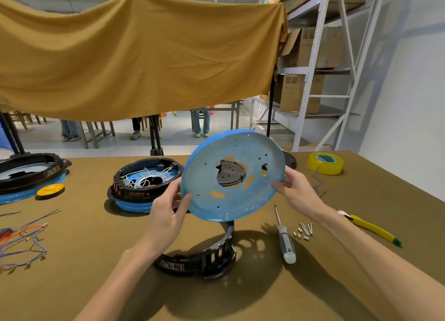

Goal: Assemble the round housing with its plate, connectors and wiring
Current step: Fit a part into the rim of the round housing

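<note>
Both hands hold the blue plate [232,176] tilted above the bench [96,260].
The left hand [166,214] and right hand [297,190] pinch its opposite rims, over the black round housing [207,258]; a screwdriver [285,239] lies nearby.

Plate [231,195] above housing [204,258]; screwdriver [285,239] to its right.

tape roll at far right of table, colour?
Yellow tape roll, with a green inner core; head view.
</note>
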Tool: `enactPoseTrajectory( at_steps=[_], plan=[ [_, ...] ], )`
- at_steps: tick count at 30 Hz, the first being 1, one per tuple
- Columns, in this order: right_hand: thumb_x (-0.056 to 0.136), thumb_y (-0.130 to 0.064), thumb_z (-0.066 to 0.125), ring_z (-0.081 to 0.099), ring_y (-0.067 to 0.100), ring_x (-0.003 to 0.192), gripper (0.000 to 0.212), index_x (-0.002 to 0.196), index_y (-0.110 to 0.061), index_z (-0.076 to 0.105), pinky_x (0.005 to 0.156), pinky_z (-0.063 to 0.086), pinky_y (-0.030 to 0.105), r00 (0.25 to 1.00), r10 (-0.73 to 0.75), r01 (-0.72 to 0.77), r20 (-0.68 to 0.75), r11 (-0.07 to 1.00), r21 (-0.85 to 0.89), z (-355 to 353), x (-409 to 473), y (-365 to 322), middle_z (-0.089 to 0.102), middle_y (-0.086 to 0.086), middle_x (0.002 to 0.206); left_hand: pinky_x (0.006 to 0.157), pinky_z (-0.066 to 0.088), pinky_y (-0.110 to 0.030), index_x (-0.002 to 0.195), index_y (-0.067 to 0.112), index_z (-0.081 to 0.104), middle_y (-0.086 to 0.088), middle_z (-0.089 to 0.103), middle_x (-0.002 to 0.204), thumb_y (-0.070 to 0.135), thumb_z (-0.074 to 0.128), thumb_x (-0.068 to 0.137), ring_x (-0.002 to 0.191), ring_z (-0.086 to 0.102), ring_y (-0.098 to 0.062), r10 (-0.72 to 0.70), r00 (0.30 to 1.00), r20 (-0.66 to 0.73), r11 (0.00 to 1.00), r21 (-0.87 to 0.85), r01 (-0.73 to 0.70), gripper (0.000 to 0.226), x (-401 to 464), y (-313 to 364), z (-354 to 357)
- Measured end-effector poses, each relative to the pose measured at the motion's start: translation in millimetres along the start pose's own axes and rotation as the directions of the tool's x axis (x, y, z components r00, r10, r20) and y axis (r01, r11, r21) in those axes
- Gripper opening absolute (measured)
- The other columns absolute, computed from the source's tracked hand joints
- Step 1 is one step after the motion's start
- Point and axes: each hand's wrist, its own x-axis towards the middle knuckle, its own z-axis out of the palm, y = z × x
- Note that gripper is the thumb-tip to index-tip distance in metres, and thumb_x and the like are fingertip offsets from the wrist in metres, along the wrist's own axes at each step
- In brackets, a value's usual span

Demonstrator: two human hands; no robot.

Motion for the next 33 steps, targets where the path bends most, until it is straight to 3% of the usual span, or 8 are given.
enactPoseTrajectory(
  at_steps=[6,9,12,14,18,22,27,33],
  plan=[
    [0.107,-0.012,0.045,0.069,0.010,0.086,0.020,0.122,-0.024,0.053,0.084,0.060,0.038,0.972,0.170,-0.058,0.160,0.840,-0.539,2.6,-10.3,6.5,0.070,-0.002,0.096,0.095,0.059,-0.031,0.130,0.013,0.067,0.006,0.071,0.124,-0.002,0.072,0.091,0.114,0.067,-0.006,0.177,0.984,-0.003,0.961,0.218,-0.172,0.043,-1.3,2.5,-24.3],
    [0.108,-0.008,0.042,0.075,0.014,0.083,0.026,0.125,-0.016,0.061,0.074,0.063,0.035,0.888,0.421,-0.380,0.186,0.899,-0.218,9.9,-16.7,1.6,0.077,0.009,0.101,0.103,0.055,-0.033,0.130,0.015,0.069,0.004,0.068,0.132,-0.008,0.079,0.080,0.123,0.064,-0.009,0.221,0.974,0.055,0.913,0.340,-0.226,0.056,-10.8,-7.6,-38.6],
    [0.109,-0.022,0.045,0.075,0.033,0.100,0.029,0.126,-0.003,0.057,0.075,0.064,0.045,0.688,0.685,-0.716,0.239,0.589,0.375,10.3,-18.9,-5.4,0.075,0.021,0.114,0.108,0.048,-0.028,0.131,0.020,0.068,0.009,0.064,0.136,-0.007,0.085,0.075,0.128,0.059,-0.005,0.243,0.960,0.135,0.883,0.379,-0.277,0.065,-26.0,-13.8,-39.4],
    [0.102,-0.041,0.057,0.073,0.035,0.106,0.041,0.124,-0.006,0.056,0.073,0.064,0.045,0.607,0.745,-0.784,0.278,0.506,0.359,10.1,-20.6,-8.4,0.069,0.022,0.122,0.110,0.046,-0.027,0.133,0.025,0.066,0.013,0.062,0.138,-0.003,0.088,0.073,0.130,0.057,-0.003,0.254,0.941,0.223,0.858,0.397,-0.325,0.070,-34.6,-16.6,-31.3],
    [0.096,-0.024,0.072,0.077,0.025,0.094,0.034,0.126,-0.011,0.066,0.079,0.065,0.045,0.666,0.740,-0.746,0.093,0.658,0.103,21.6,-20.7,-5.9,0.077,0.009,0.107,0.118,0.035,-0.019,0.150,0.033,0.049,0.025,0.045,0.152,0.009,0.087,0.079,0.141,0.041,0.005,0.089,0.970,0.228,0.941,0.300,-0.157,0.084,-42.3,-18.5,-12.8],
    [0.099,-0.014,0.066,0.076,0.023,0.093,0.044,0.142,-0.011,0.056,0.080,0.064,0.042,0.692,0.720,-0.690,-0.058,0.683,0.239,1.5,-22.3,-4.3,0.073,0.008,0.109,0.106,0.044,-0.021,0.154,0.040,0.026,0.031,0.040,0.143,0.036,0.079,0.087,0.123,0.050,0.010,-0.219,0.951,0.219,0.943,0.297,0.149,0.086,-50.4,-15.9,-8.4],
    [0.099,-0.007,0.065,0.071,0.022,0.089,0.039,0.137,-0.001,0.058,0.052,0.059,0.033,0.633,0.751,-0.593,-0.191,0.628,0.505,-35.7,-31.3,-3.8,0.070,0.014,0.113,0.076,0.050,-0.015,0.114,0.050,0.065,0.031,0.067,0.092,0.076,0.060,0.082,0.093,0.061,0.011,-0.247,0.835,0.491,0.876,0.483,-0.025,0.041,-57.0,-2.1,-12.4],
    [0.098,-0.007,0.065,0.073,0.025,0.094,0.044,0.141,-0.003,0.055,0.067,0.059,0.038,0.624,0.722,-0.459,-0.298,0.648,0.608,-57.6,-45.8,-11.3,0.070,0.016,0.113,0.066,0.047,-0.014,0.098,0.042,0.073,0.026,0.065,0.077,0.065,0.057,0.092,0.083,0.061,0.007,-0.125,0.895,0.429,0.847,0.516,-0.129,0.029,-60.9,-2.0,-2.2]
  ],
)
